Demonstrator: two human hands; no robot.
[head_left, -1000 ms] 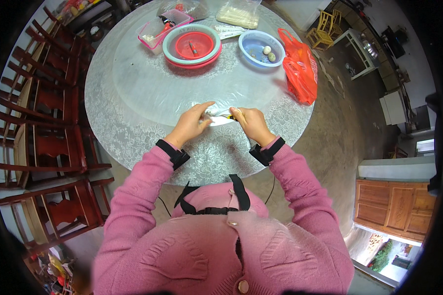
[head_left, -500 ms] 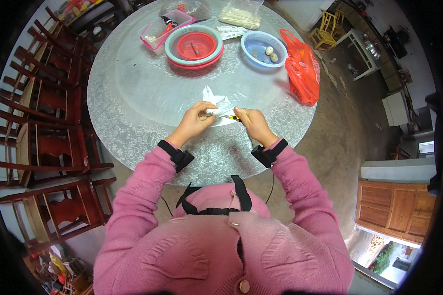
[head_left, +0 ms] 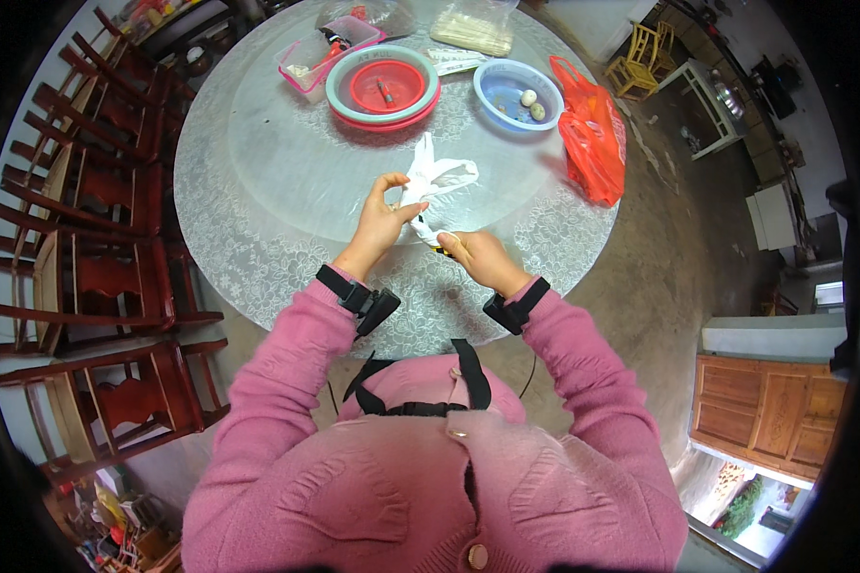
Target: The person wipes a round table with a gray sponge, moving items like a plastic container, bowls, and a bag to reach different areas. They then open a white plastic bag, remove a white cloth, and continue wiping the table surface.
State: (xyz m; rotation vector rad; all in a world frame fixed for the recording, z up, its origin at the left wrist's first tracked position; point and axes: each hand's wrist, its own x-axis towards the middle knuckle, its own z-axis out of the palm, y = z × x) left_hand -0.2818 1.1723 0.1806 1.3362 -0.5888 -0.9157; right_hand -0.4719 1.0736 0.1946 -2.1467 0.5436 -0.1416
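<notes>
A crumpled white plastic bag hangs over the near part of the round table, its loose loops standing up and away from me. My left hand has its thumb and forefinger curved against the bag's left edge, gripping it there. Lower down, my right hand pinches the bag's bottom end. A small yellow-and-black thing shows under the right thumb; most of it is hidden, so its kind is unclear.
On the lace-covered table stand stacked basins, a blue basin holding eggs, a pink-rimmed plastic box and a red plastic bag. Packed sticks lie at the back. Wooden chairs line the left side.
The white bag has turned and opened out, its loops now spread upward. My left thumb and forefinger have moved farther apart, and my right hand has come lower and nearer to me.
</notes>
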